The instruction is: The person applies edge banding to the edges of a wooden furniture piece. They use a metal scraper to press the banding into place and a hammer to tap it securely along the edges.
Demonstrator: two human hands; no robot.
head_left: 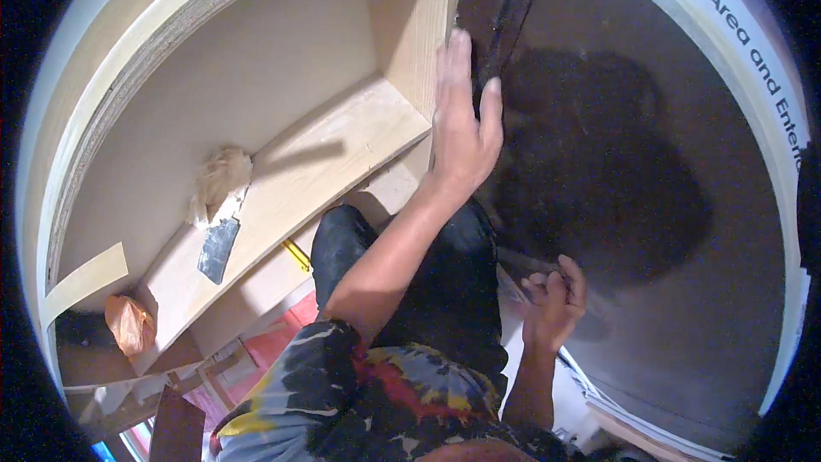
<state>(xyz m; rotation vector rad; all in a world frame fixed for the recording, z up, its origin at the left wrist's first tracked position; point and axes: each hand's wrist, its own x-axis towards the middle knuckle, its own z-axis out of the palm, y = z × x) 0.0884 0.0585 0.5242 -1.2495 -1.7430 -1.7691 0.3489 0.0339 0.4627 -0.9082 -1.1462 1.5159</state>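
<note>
In the head view, your left hand [463, 128] is toward 1 o'clock, its grip wide, fingers straight and laid along the edge of the pale wooden open-fronted cabinet [409, 34], which spreads from 8 to 12 o'clock. Your right hand [554, 304] is at 4 o'clock, fingers half curled, near the large dark brown flat panel [658, 316] at 3 o'clock; you cannot tell whether its grip holds anything. Inside the cabinet, a grey flat scraper blade [219, 251] and crumpled beige paper [226, 175] sit near 9 o'clock, and a crumpled orange plastic bag [130, 325] at 8.
</note>
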